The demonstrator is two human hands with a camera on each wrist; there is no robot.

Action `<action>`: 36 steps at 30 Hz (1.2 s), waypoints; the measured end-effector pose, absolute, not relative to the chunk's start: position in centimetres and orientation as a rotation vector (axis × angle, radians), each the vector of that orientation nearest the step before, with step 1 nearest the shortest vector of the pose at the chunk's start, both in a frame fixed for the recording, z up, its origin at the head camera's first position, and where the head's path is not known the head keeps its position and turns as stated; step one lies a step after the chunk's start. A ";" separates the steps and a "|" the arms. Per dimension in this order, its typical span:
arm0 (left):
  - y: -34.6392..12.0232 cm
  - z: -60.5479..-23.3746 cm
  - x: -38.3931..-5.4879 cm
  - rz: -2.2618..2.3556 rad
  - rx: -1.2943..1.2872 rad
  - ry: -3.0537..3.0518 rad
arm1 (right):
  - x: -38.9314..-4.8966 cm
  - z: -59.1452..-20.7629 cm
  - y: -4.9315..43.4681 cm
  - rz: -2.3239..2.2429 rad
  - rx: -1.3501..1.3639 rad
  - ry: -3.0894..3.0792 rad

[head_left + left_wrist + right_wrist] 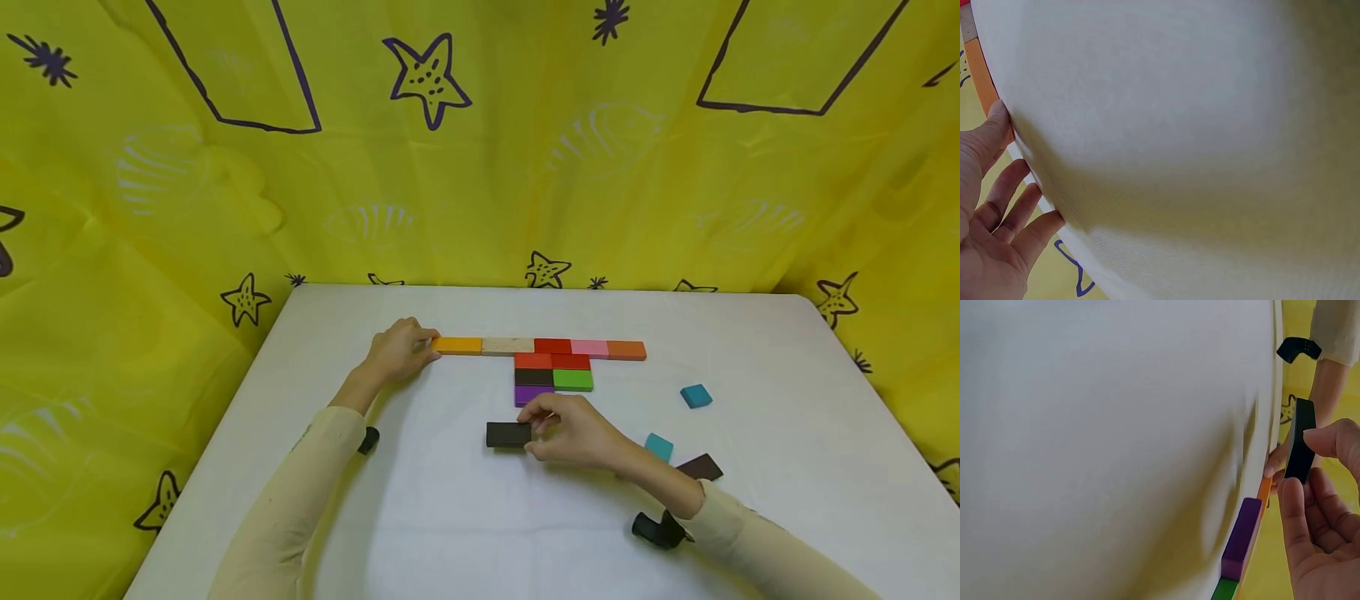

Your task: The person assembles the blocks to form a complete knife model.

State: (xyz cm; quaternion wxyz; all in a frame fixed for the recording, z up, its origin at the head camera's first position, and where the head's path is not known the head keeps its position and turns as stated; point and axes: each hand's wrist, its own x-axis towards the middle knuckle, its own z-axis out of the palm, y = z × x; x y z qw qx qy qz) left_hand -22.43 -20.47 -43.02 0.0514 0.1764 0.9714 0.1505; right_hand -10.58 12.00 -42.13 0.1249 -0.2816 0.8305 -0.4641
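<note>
One yellow curtain (487, 192), printed with starfish outlines, fills the upper half of the frame. Below spreads a white surface (435, 508). Pale sleeves (281, 500) enter at lower left and lower right. Center: a long row (552, 347) of flat rectangular blocks, shorter rows touching its near side. The left hand (400, 350) pinches the row's left-end yellow-orange block (459, 346); the right hand (573, 429) grips a black block (507, 435), raised. Lower right, the right forearm (660, 479) partly covers a dark brown block (703, 467); a teal block (696, 396) lies above.
</note>
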 end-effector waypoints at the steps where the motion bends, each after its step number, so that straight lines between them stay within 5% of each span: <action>1: -20.5 -43.0 -22.4 0.459 0.539 2.956 | -10.5 -42.1 12.3 -1.356 -0.809 2.424; 36: -20.3 -42.7 -22.2 0.454 0.527 2.953 | -11.3 -42.2 20.6 -1.323 -0.626 2.636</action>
